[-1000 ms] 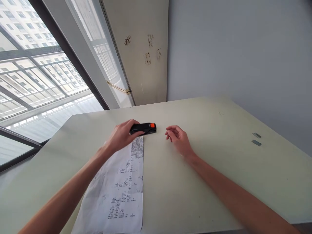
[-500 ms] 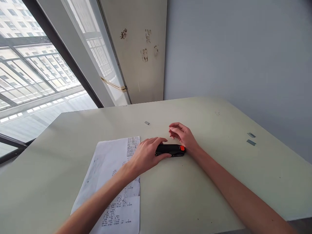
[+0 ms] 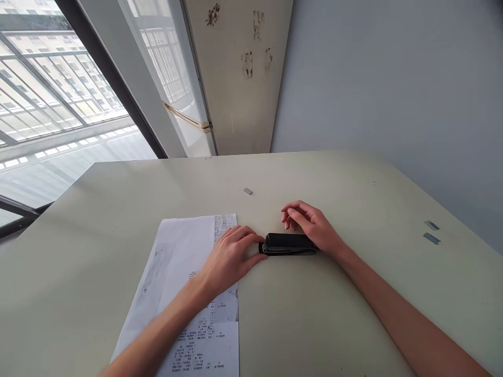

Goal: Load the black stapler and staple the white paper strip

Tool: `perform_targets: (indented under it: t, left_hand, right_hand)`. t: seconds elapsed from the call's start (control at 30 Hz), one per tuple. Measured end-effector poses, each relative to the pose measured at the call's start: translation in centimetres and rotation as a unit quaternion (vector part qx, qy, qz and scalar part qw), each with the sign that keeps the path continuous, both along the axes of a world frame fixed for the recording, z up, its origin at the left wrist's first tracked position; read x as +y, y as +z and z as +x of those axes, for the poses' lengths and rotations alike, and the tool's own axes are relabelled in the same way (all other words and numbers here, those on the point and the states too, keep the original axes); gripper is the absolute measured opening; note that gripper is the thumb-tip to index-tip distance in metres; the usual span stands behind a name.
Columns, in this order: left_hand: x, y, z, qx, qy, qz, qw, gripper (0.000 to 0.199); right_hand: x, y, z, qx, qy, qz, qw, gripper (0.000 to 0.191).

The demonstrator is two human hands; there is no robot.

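A black stapler (image 3: 291, 244) lies lengthwise on the pale table, just right of the printed paper. At its left end, my left hand (image 3: 236, 251) grips it between thumb and fingers, the forearm crossing the sheet. My right hand (image 3: 310, 222) is at the stapler's right end, its heel side covering that tip. The fingers of this hand are loosely curled beyond the stapler, with nothing visible in them. Under my left arm is the paper sheet (image 3: 184, 241), partly hidden.
A small grey strip (image 3: 248, 191) lies farther back on the table (image 3: 118, 209). Two grey-green pieces (image 3: 432, 238) are near the right edge. Behind stand a grey-blue wall (image 3: 353, 78) and a stained beige panel (image 3: 243, 104); a window is at left.
My left hand has slid back from the stapler's body to its left end, exposing more of it. The orange part at the right end is now mostly hidden by my right hand. The view has shifted.
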State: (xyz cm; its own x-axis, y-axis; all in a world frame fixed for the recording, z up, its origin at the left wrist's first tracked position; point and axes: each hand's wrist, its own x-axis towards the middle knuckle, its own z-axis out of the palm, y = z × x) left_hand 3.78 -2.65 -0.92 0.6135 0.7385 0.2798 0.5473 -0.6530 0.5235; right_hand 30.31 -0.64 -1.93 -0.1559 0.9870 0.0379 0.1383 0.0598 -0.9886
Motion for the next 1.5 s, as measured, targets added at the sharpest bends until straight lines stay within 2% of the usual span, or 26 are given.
perform_targets:
  t: [0.17,0.47,0.63,0.73,0.87,1.13,1.23,1.37,1.43,1.5]
  left_hand:
    - [0.0,-0.5,-0.1,-0.017,0.002,0.004,1.000,0.021]
    - [0.6,-0.8,-0.5,-0.052,0.012,-0.050,0.997,0.019]
    - [0.8,-0.7,-0.4,-0.043,0.020,-0.039,0.998,0.022]
    - [0.9,-0.8,-0.2,-0.045,0.015,-0.038,0.998,0.017]
    - [1.1,-0.6,-0.2,-0.037,0.007,-0.040,0.999,0.018]
    - [1.9,1.0,-1.8,-0.012,-0.034,0.006,0.999,0.018]
    - [2.2,1.3,-2.5,-0.003,-0.034,0.000,0.999,0.019]
    - [3.2,1.6,-3.2,0.007,-0.043,-0.025,0.999,0.024]
    - [4.2,1.7,-3.3,0.000,-0.021,-0.039,0.999,0.030]
    - [5.8,1.7,-3.1,-0.010,0.032,-0.037,0.999,0.035]
  right_hand:
    - [-0.6,-0.1,-0.3,-0.027,-0.023,-0.012,0.999,0.041]
    - [-1.0,0.2,-1.1,-0.028,-0.047,-0.027,0.998,0.045]
    - [-0.9,0.5,-0.6,-0.001,0.029,-0.032,0.999,0.039]
    - [-1.0,1.0,-0.2,-0.022,0.112,-0.038,0.993,0.036]
    - [-0.9,1.7,0.5,-0.073,0.211,-0.060,0.973,0.044]
    - [-0.2,2.0,2.3,-0.038,0.230,-0.087,0.969,0.040]
    - [0.1,1.9,2.7,-0.034,0.230,-0.081,0.969,0.041]
    - [0.2,1.8,2.6,-0.022,0.214,-0.071,0.974,0.031]
    - [0.1,1.9,2.3,-0.020,0.201,-0.062,0.977,0.031]
    - [0.1,2.0,2.2,-0.024,0.195,-0.055,0.979,0.032]
